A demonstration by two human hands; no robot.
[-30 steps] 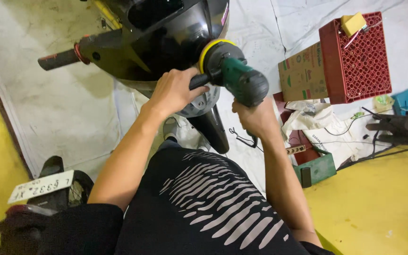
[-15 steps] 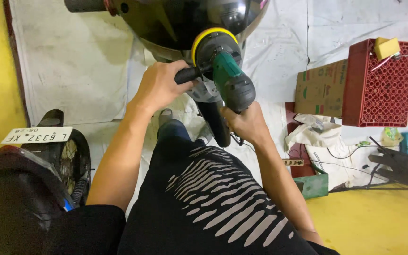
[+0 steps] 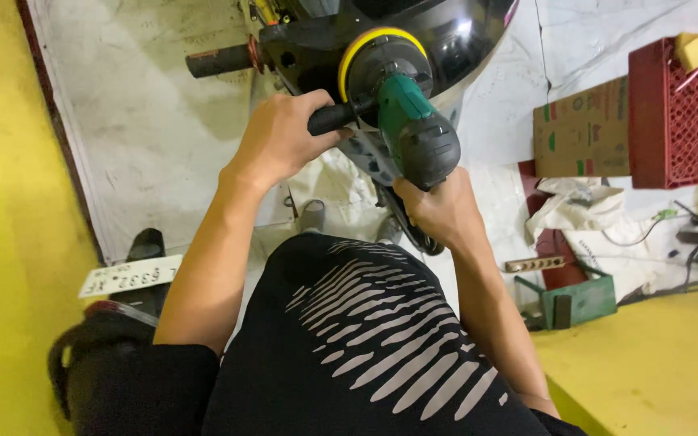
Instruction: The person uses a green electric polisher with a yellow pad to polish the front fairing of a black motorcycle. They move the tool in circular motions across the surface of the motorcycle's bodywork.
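Note:
A green and grey power polisher (image 3: 410, 121) with a round yellow-rimmed pad (image 3: 381, 58) is pressed against the glossy black body panel of a scooter (image 3: 462, 36). My left hand (image 3: 280, 137) grips the polisher's black side handle. My right hand (image 3: 442, 210) is wrapped around the rear grip of the tool, under its grey motor housing. The scooter's handlebar grip (image 3: 220, 60) sticks out to the left of the pad.
A red plastic crate (image 3: 680, 113) and a cardboard box (image 3: 579, 129) stand at the right. A green metal box (image 3: 579, 300) and cables lie lower right. A white number plate (image 3: 127, 276) on a second vehicle's rear sits lower left. White sheeting (image 3: 135, 129) covers the floor.
The view has shifted, so the polisher and scooter sit slightly higher and further right in frame. Both hands keep the same grip on the tool.

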